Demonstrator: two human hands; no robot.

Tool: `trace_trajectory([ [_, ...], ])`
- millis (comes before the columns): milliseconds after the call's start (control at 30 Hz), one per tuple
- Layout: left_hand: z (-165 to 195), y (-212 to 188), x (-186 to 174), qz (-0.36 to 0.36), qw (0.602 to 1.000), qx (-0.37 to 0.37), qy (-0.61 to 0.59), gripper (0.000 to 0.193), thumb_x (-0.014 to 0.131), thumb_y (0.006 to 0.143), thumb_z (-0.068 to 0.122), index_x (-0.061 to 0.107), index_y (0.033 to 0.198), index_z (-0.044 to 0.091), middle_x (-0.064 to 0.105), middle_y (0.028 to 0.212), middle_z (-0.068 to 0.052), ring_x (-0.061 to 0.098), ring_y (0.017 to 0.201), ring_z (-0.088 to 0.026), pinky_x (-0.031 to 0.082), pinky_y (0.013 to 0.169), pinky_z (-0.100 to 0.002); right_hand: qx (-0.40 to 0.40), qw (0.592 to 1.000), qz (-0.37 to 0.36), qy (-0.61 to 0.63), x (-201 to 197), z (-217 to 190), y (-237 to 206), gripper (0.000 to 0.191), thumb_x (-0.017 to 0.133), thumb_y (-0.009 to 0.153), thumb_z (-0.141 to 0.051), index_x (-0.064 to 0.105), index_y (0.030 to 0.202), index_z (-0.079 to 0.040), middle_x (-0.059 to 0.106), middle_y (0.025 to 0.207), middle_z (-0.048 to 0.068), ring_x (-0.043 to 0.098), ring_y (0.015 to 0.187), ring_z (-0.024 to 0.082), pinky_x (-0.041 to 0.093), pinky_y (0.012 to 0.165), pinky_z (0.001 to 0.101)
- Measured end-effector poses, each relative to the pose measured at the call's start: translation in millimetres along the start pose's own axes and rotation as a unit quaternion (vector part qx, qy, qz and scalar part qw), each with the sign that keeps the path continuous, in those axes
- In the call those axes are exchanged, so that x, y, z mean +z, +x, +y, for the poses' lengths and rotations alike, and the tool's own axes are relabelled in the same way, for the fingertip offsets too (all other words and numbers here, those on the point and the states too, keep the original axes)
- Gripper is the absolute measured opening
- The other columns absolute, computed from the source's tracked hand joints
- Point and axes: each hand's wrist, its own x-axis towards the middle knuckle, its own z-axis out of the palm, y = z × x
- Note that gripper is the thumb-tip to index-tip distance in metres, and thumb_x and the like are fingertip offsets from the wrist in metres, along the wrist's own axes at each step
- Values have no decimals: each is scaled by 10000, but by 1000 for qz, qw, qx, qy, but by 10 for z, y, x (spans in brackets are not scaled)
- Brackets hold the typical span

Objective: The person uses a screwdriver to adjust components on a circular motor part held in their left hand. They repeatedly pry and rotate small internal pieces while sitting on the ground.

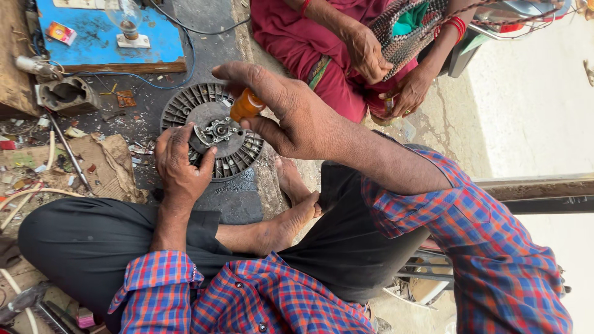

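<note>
A round grey finned motor rotor [213, 133] lies flat on the dark ground in front of my crossed legs. My left hand [180, 166] rests on its near edge, fingers spread over the fins and gripping the rim. My right hand [291, 111] is above the rotor, closed around an orange screwdriver handle [246, 105] that points down at the metal hub [218, 131] in the middle. The screwdriver's shaft is mostly hidden by my fingers.
A blue wooden board [102, 37] with a bulb holder [128, 25] stands at top left, wires trailing from it. Scrap parts, a metal rod [69, 151] and torn cardboard [105, 164] litter the left. Another person in maroon [322, 37] sits opposite, holding a woven bag [405, 31].
</note>
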Motion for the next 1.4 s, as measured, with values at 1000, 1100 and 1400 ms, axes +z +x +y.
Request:
trace_trajectory([
  [1000,15,24,-24,9,1000,6,1,659,867,856,191,546,1399,4,676,1262,-208,562,1293,-392,427,1117,-522,99,990,-58,-79,-213,-77,125,575,809,970,-266,492,1381,-18,705,1207,146,754,1013,264,634,794,356],
  [1100,10,24,-10,6,1000,3,2,651,861,857,187,548,1399,6,678,1262,-207,565,1291,-386,432,1120,-519,120,982,-49,-136,-215,-63,124,618,821,954,-376,508,1376,-51,717,1176,122,772,973,252,629,756,364],
  [1400,-3,16,-1,3,1000,7,5,660,861,842,182,549,1395,3,681,1263,-197,565,1295,-387,431,1123,-522,43,999,-19,-16,-174,17,80,575,708,1071,-230,387,1518,-64,739,1114,80,791,1022,240,646,902,364],
])
